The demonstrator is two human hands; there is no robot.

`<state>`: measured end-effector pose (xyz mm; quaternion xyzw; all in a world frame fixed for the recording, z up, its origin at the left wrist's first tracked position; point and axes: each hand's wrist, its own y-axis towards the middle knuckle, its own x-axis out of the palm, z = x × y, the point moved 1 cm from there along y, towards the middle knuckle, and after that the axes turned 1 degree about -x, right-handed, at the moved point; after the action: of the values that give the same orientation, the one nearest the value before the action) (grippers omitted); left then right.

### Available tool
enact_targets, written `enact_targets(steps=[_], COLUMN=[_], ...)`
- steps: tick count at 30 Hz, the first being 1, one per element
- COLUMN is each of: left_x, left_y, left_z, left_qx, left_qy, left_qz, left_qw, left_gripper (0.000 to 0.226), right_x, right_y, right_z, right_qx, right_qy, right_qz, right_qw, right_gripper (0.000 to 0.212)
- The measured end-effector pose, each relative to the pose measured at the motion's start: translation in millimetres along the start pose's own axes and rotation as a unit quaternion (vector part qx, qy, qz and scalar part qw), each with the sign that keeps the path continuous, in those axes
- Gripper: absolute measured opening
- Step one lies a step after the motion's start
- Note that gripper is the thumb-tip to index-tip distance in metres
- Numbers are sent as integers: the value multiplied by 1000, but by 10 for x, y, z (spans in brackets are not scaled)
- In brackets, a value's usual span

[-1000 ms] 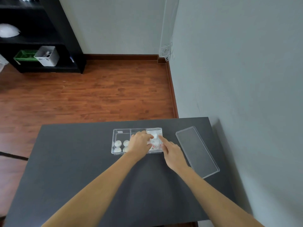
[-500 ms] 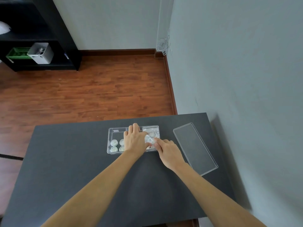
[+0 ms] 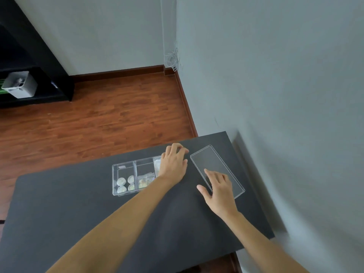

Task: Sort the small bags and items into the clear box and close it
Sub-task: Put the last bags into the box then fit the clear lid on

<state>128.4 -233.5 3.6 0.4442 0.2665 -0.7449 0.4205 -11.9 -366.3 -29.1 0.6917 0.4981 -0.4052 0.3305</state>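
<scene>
Single head-worn wide-angle view, no second camera to overlap. It looks forward and steeply down from above the near edge of the matte black rectangular desk (image 3: 78,203), close enough that both forearms fill the lower frame. Beyond the desk it takes in reddish-brown wood plank floor (image 3: 98,119) and grey wall (image 3: 275,75) at right.

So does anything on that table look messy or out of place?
Nothing spilled or damaged. The clear lid lies flat but skewed to the right of the open clear box, under the right hand. The left hand covers the box's right end.
</scene>
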Motion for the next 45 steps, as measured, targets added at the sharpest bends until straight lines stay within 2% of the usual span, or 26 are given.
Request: enact_targets(steps=[3,6,11,15,22,27,29,33,36,38,42,45], left_x=[196,359,466,492,420,94,-103,-560,-844,-1003,-1215,-1349], left_y=[97,164,267,316,332,397,442,484,435,379,216,26], left_z=[184,286,320,330,285,272,228,82,-64,-178,-500,-785], left_qx=[-6,-51,-107,-86,-61,-30,-32,-67,-86,-97,-133,-184], left_qy=[-14,5,1,3,-57,-103,-121,-198,-264,-275,-269,-260], left_qz=[-106,-196,-238,-226,-200,-125,-75,1,25,32,20,38], left_qw=[994,979,965,970,976,986,989,978,960,956,954,947], left_gripper=[45,60,74,67,60,57,55,38,24,21,10,19], right_x=[-54,-50,-15,-34,-142,-374,-545,-865,-994,-1012,-933,-832], right_y=[-163,-290,-370,-343,-288,-160,-76,140,331,450,642,737], right_z=[230,441,672,715,714,643,575,385,190,30,-346,-614], right_qx=[65,133,183,180,188,184,183,180,184,189,192,176], right_qy=[-69,-93,-74,-31,37,124,192,372,451,460,426,391], right_qz=[-12,-56,-110,-98,-97,-98,-110,-125,-133,-145,-153,-125], right_qw=[995,985,974,978,977,970,958,902,863,856,871,895], right_gripper=[71,89,94,90,86,79,69,40,43,46,72,63])
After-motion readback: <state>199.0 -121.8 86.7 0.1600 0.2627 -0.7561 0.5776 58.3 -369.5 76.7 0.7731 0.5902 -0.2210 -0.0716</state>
